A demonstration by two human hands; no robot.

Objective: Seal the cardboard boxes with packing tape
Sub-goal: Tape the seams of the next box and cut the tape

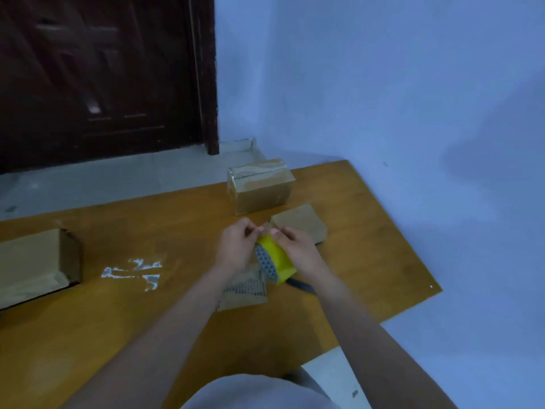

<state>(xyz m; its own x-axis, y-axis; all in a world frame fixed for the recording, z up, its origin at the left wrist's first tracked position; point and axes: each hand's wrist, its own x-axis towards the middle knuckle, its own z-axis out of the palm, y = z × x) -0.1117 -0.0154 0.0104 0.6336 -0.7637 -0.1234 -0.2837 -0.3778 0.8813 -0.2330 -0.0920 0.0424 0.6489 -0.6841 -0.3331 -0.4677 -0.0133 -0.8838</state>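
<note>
A yellow tape roll (275,258) is being gripped by the right hand (298,246) above the table (368,231), its core hole facing left, while its edge is being pinched by the left hand (236,246)

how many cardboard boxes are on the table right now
4 visible: a taped box at the far edge, a small box just beyond the hands, a long box at the left, and a flattened-looking one under the forearms. Others may lie out of frame.
</note>
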